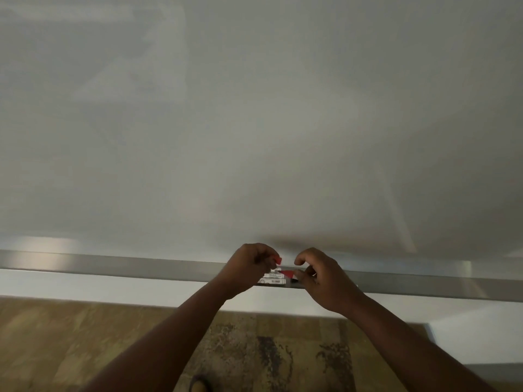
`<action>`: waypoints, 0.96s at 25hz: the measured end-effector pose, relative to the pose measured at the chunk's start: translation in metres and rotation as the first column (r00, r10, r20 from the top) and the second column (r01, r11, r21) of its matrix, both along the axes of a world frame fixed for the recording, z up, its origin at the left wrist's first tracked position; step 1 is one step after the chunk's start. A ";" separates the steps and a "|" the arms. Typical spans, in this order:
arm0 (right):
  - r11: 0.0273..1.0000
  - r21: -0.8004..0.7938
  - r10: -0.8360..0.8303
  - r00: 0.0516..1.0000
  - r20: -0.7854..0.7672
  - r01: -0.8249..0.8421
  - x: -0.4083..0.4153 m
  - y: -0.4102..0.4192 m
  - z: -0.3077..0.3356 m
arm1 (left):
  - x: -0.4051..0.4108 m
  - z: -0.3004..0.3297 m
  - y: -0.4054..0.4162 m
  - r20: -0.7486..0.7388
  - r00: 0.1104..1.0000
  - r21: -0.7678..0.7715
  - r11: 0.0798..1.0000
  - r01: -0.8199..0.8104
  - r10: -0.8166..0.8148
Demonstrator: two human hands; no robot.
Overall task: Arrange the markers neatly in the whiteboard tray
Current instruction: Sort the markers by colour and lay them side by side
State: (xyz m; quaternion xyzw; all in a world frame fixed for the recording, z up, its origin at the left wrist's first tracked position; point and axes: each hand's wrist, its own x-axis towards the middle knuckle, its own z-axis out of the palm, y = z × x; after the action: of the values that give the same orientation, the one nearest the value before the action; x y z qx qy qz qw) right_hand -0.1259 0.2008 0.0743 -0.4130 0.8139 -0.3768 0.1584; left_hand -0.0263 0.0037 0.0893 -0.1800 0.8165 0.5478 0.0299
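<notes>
Both hands met over the middle of the whiteboard tray (141,267), a long grey ledge that ran along the bottom edge of the whiteboard (254,123). The left hand (249,267) had its fingers curled, and a red cap (278,260) showed at its fingertips, pinched there just above the tray. The right hand (322,278) was just beside it on the right, its fingers bent, its index finger arched up free, and its lower fingertips touching the red end of a marker (287,273). Whether those fingers fully gripped the marker could not be told, since the hand hid most of the contact.

The markers (271,278) lay in the tray between the two hands, side by side along its length. Their white labelled barrels showed in the gap, with one red end and one dark end pointing right. How many there were could not be told, as the hands covered part of them.

Below the tray ran a pale strip of wall (85,284), and nearer still a worn brownish floor (70,343). A shoe tip (199,384) showed at the near edge of the view.
</notes>
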 end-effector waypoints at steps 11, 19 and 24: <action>0.999 0.046 -0.003 0.998 -0.059 0.006 -0.010 0.003 0.010 | 0.000 0.008 -0.011 -0.023 0.999 0.136 0.990 -0.043 0.046; 1.000 -0.012 0.019 1.000 -0.022 -0.020 -0.006 -0.001 0.014 | 0.001 0.002 -0.013 0.057 0.995 0.097 0.993 0.072 -0.078; 0.998 -0.021 0.061 0.996 -0.070 -0.063 -0.005 -0.003 0.015 | 0.000 0.002 -0.011 0.084 0.987 0.077 0.988 0.132 -0.138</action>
State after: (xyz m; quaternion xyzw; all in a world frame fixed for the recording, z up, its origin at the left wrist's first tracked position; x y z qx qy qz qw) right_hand -0.1313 0.1982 0.0891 -0.4527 0.8012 -0.3666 0.1369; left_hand -0.0261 -0.0072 0.0914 -0.1474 0.8047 0.5645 0.1098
